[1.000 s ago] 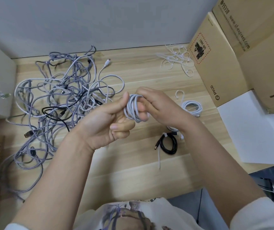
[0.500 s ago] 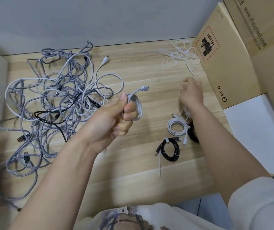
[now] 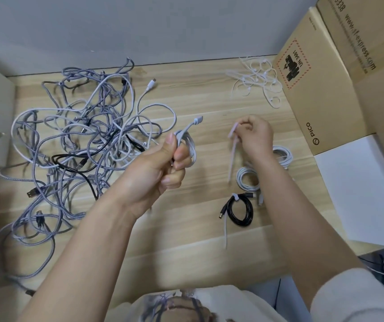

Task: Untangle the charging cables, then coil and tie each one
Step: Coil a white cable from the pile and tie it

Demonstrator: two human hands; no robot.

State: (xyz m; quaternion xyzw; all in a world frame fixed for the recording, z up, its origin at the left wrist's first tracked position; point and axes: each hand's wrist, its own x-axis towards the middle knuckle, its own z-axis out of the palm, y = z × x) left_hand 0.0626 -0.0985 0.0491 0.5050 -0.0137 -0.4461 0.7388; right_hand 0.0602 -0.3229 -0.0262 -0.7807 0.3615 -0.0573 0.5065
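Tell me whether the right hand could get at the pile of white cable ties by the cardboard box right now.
Probably yes: the pile of white cable ties lies in the open beyond the right hand, but that hand already pinches one white tie.

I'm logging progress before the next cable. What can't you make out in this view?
- How many cables are in the tangle: strands overlap.
- Tie in the right hand: motion-blurred, its end unclear.
- Coil in the left hand: fingers hide most turns.
- White coils behind the right wrist: count and ties hidden.
- Left boxes: cut off by the frame edge.
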